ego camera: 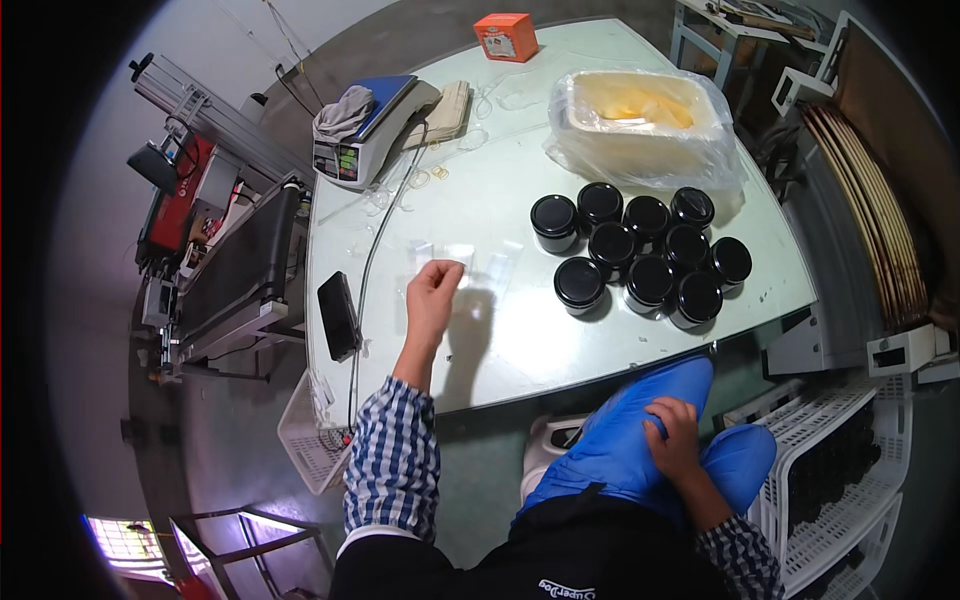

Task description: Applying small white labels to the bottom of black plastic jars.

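Observation:
My left hand [433,298] is over the table with thumb and fingers pinched together. It is just in front of several pieces of clear plastic film [501,268] lying flat on the white tabletop [525,352]. Whether a piece of film is between the fingertips cannot be made out. On my blue-clad leg [600,442] rests my right hand [675,435], its fingers loosely bent and holding nothing. Several jars with glossy black lids [611,244] stand grouped upright on the right side of the table.
Behind the jars, a plastic-lined tub [637,154] holds something yellow. A digital scale [367,142] bears a grey cloth [345,112]. A phone [339,316] lies beside a black cable [365,292]. An orange box [506,37] is at the back; white crates [847,517] stand lower right.

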The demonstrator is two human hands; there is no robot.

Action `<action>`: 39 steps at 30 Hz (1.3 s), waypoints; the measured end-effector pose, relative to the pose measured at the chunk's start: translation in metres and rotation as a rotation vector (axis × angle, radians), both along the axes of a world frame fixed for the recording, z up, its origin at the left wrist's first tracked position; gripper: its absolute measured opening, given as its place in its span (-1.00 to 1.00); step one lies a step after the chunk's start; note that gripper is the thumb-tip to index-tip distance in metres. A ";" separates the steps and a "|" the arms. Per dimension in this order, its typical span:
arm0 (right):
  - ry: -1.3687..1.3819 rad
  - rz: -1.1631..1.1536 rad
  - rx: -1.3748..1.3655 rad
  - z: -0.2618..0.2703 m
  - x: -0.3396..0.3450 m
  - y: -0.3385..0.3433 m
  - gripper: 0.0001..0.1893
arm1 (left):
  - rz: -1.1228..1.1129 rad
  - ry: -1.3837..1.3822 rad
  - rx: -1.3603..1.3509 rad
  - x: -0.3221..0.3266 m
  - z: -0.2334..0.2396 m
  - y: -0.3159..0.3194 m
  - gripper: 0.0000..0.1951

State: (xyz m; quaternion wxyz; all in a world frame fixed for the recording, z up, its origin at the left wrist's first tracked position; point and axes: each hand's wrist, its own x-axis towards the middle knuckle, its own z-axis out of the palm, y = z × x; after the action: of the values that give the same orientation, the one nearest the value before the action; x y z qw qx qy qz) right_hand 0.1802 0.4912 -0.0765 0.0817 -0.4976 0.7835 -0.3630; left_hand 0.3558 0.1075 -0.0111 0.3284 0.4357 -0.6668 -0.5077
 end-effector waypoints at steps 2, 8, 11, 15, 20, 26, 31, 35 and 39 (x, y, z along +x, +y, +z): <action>-0.102 0.032 -0.060 0.040 0.004 -0.022 -0.73 | -0.151 0.086 0.064 -0.006 0.031 0.036 -0.86; -1.047 0.107 -0.097 0.115 0.020 -0.105 -0.72 | -0.601 -0.002 0.161 -0.010 0.058 0.126 -0.89; -1.445 0.060 -0.235 0.126 0.019 -0.117 -0.77 | -0.711 -0.059 0.221 -0.013 0.062 0.136 -0.88; -1.306 0.079 -0.324 0.106 0.020 -0.118 -0.86 | -0.560 0.050 0.086 -0.016 0.056 0.146 -0.85; -1.140 0.033 -0.281 0.095 0.024 -0.126 -0.90 | -0.465 0.066 0.013 -0.024 0.052 0.149 -0.85; -0.943 -0.007 -0.162 0.083 0.015 -0.131 -0.90 | -0.412 0.279 0.396 -0.012 0.034 0.133 -0.91; -1.007 -0.001 -0.011 0.066 0.004 -0.141 -0.82 | -0.516 0.566 0.376 -0.015 0.033 0.127 -0.93; -0.689 -0.040 -0.142 0.064 0.004 -0.147 -0.65 | -0.250 0.365 0.486 -0.026 0.030 0.106 -0.93; -0.306 0.005 -0.180 0.058 -0.002 -0.162 -0.36 | -0.320 0.227 0.093 -0.044 0.008 0.077 -0.88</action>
State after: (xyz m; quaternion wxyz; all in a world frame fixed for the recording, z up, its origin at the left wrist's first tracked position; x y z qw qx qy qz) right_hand 0.1779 0.3289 -0.0184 0.1559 -0.4438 0.7251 -0.5030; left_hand 0.3118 0.1850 -0.0032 0.2960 0.2788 -0.6621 -0.6295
